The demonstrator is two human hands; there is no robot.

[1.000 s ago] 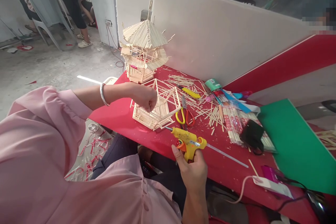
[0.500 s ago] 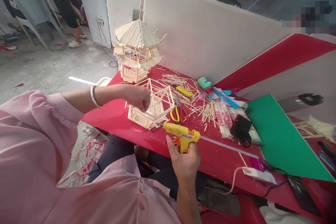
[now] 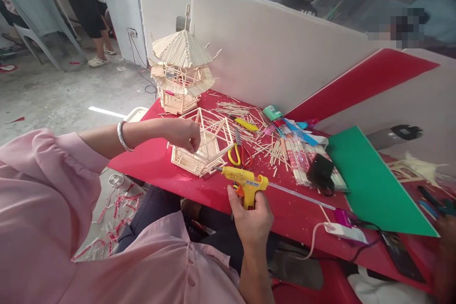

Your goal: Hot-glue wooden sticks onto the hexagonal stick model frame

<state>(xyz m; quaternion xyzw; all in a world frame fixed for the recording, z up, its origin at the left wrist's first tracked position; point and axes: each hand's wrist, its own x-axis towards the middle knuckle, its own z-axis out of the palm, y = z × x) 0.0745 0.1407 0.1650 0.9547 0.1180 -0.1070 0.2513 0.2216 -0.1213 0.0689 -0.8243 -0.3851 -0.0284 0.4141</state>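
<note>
My right hand (image 3: pixel 254 223) grips a yellow hot glue gun (image 3: pixel 245 183), thumb up against its orange trigger. A long clear glue stick (image 3: pixel 302 194) sticks out of the gun's back, and the nozzle points left at the lower edge of a wooden stick frame (image 3: pixel 188 164). Over that frame, my left hand (image 3: pixel 185 134) is closed, fingers curled; what they pinch, if anything, is hidden. Just right of the frame lie scissors (image 3: pixel 238 152) with one yellow and one red handle.
Behind stands a stick pagoda model (image 3: pixel 183 71). Loose sticks (image 3: pixel 235 108), yellow-handled pliers (image 3: pixel 245 123), packed sticks (image 3: pixel 297 159) and a black adapter (image 3: pixel 320 171) lie on the red table (image 3: pixel 142 154). A green board (image 3: pixel 377 190) and white extension cord (image 3: pixel 345 232) are rightward. Another person's hand (image 3: pixel 447 232) shows at right.
The camera view has shifted slightly. Both hands keep nearly the same pose, glue gun nozzle near the frame. Another person's hand has come in at the right edge.
</note>
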